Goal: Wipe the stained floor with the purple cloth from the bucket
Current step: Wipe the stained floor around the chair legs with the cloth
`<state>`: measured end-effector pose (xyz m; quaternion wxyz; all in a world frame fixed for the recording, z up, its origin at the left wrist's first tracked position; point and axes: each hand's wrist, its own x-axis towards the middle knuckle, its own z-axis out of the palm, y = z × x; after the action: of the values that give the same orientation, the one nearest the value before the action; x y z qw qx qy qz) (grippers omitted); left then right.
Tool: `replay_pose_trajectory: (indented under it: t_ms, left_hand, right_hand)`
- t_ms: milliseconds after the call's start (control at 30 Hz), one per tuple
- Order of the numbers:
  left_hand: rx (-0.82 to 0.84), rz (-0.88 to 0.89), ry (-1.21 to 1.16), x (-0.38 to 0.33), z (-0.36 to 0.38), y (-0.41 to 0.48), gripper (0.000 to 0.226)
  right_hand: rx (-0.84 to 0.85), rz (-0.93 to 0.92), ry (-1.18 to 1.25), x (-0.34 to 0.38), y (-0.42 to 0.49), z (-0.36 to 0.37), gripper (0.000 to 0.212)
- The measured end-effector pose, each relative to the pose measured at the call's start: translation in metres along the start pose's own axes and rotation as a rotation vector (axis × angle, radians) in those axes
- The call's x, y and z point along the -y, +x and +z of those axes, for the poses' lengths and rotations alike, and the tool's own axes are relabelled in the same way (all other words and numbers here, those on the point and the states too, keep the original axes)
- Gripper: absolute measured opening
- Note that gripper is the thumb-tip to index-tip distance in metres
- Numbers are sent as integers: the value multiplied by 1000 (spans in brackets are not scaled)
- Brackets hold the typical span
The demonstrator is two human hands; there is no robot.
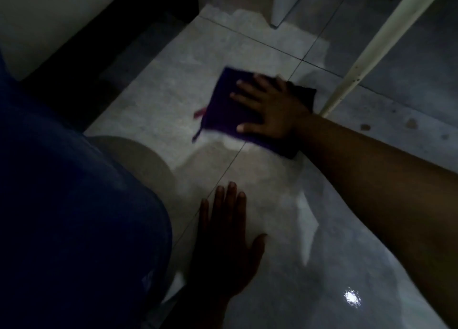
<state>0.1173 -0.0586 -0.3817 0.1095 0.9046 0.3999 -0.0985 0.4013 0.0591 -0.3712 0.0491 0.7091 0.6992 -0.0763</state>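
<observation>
A folded purple cloth (224, 105) lies flat on the grey tiled floor (158, 120) near the middle of the view. My right hand (269, 108) presses down on it with fingers spread, the arm reaching in from the right. A reddish tag sticks out at the cloth's left edge. My left hand (226, 234) rests palm-down on the floor nearer to me, fingers apart, holding nothing. The floor around the cloth shows wet, glossy patches. No bucket is in view.
My knee in blue cloth (74, 204) fills the lower left. A dark cabinet base (104, 55) runs along the upper left. A pale slanted pole (371, 48) crosses the upper right, and a white furniture leg (280, 11) stands at the top. Small brown spots (364, 127) mark the floor right.
</observation>
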Motion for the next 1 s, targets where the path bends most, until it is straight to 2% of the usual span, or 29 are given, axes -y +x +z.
replay_pose_trajectory:
  t_ms: [100,167,233,400,467,600,700,767,900,1000]
  left_hand:
    - [0,4,5,0,-2,-1,88]
    - [-11,12,12,2,-4,-2,86]
    - [-23,23,26,3,-4,-3,85]
    - [-74,56,0,5,-2,-5,84]
    - [-111,67,-6,8,-2,-7,83]
    - [-185,146,19,7,-1,-8,79]
    - [-163,104,39,5,-3,-10,80]
    - [-166,60,31,-5,-11,-5,81]
    - [-153,198,9,-54,-17,23,77]
    - [-109,200,34,-79,-6,37,83]
  right_hand:
    - [18,463,146,-14,0,-4,95]
    - [-7,583,190,5,4,-3,93]
    - [-30,567,198,34,-3,0,92]
    - [-31,190,168,71,-97,16,82]
    - [-15,149,135,65,-151,24,80]
    - [23,244,110,23,-246,36,81]
    - [23,441,117,-13,-285,39,84]
    - [8,557,124,-31,-286,40,86]
    - [-33,658,179,-60,-249,36,89]
    - [-37,705,190,-78,-212,34,91]
